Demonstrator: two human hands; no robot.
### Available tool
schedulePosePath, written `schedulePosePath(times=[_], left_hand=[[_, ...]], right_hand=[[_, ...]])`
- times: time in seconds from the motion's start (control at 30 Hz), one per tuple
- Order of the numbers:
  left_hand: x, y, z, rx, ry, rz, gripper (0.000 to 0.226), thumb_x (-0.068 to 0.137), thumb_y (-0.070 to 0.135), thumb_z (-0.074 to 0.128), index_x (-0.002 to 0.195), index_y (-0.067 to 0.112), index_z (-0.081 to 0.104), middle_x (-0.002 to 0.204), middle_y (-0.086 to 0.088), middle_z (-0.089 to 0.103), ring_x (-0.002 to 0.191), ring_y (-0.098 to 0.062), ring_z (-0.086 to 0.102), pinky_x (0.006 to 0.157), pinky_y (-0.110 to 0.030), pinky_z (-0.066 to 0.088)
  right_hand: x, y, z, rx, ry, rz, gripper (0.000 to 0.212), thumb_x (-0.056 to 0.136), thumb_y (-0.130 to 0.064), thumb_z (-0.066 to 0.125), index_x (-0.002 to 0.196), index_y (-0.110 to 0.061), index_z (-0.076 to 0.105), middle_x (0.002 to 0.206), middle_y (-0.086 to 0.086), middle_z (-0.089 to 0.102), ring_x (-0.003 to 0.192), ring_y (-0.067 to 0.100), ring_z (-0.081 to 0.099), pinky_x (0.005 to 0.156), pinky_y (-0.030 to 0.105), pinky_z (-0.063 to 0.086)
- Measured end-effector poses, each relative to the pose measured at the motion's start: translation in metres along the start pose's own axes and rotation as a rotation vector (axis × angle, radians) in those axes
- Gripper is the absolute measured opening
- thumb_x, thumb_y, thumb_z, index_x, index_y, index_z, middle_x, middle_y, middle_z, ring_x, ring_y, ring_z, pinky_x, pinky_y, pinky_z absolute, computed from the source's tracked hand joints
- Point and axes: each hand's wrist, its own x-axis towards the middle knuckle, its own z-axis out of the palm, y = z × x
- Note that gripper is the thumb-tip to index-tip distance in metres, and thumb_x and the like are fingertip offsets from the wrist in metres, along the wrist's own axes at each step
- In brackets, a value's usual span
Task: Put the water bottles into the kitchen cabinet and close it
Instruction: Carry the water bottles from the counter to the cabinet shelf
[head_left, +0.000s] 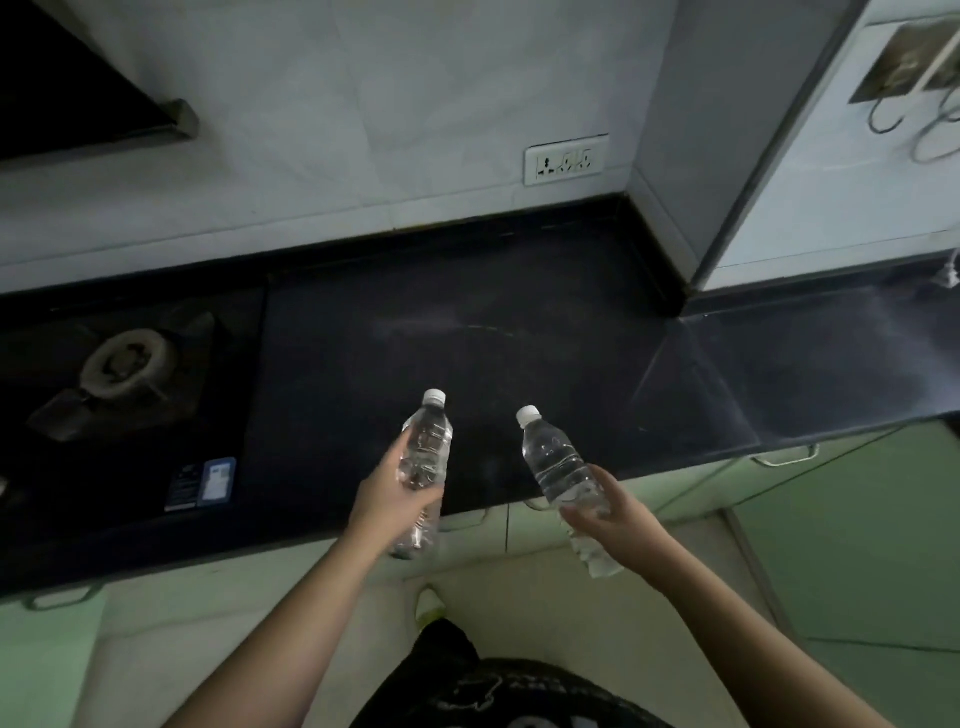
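I hold two clear plastic water bottles with white caps above the front edge of the black counter (467, 332). My left hand (389, 493) grips the left bottle (428, 441) round its middle, cap pointing away from me. My right hand (608, 512) grips the right bottle (556, 457) near its lower half, tilted with the cap up and to the left. Pale green cabinet doors (857, 519) with metal handles (784, 457) run under the counter, and those in view look closed.
A gas hob (124, 364) sits in the counter at the left. A wall socket (566, 158) is on the tiled back wall. The counter turns a corner at the right. My foot (430, 603) stands on the light floor below.
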Motion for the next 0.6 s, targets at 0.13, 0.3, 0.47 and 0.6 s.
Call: schedulePosePath(times=[0.13, 0.3, 0.47, 0.6], left_hand=[[-0.068, 0.006, 0.005, -0.473, -0.01, -0.023, 0.076, 0.081, 0.01, 0.078, 0.136, 0.05, 0.044, 0.113, 0.006, 0.071, 0.099, -0.012, 0.071, 0.083, -0.035, 0.056], [-0.136, 0.0, -0.008, -0.764, -0.044, -0.07, 0.066, 0.085, 0.013, 0.07, 0.135, 0.05, 0.047, 0.121, -0.01, 0.069, 0.1, -0.03, 0.068, 0.08, -0.046, 0.055], [-0.199, -0.025, -0.022, -1.046, -0.046, -0.12, 0.061, 0.083, 0.019, 0.069, 0.137, 0.042, 0.051, 0.13, -0.021, 0.062, 0.111, -0.042, 0.059, 0.085, -0.048, 0.051], [-0.246, -0.043, -0.031, -1.027, 0.083, -0.071, 0.068, 0.078, 0.016, 0.068, 0.137, 0.045, 0.049, 0.127, -0.023, 0.062, 0.107, -0.043, 0.058, 0.091, -0.056, 0.043]], right_hand=[[-0.037, 0.012, -0.009, 0.339, -0.117, -0.055, 0.056, 0.083, -0.042, 0.07, 0.133, -0.039, 0.046, 0.118, 0.001, 0.068, 0.095, 0.011, 0.071, 0.081, 0.029, 0.057], [-0.071, 0.003, 0.001, 0.631, -0.22, -0.078, 0.075, 0.069, -0.05, 0.077, 0.136, -0.03, 0.051, 0.117, -0.001, 0.071, 0.107, 0.02, 0.068, 0.092, 0.04, 0.051], [-0.094, -0.023, 0.025, 0.644, -0.401, -0.163, 0.055, 0.078, -0.042, 0.074, 0.129, -0.032, 0.058, 0.115, 0.008, 0.07, 0.103, 0.026, 0.067, 0.086, 0.042, 0.053], [-0.119, -0.044, 0.056, 0.582, -0.53, -0.246, 0.045, 0.086, -0.033, 0.067, 0.129, -0.027, 0.057, 0.113, 0.011, 0.067, 0.098, 0.026, 0.065, 0.079, 0.039, 0.053]])
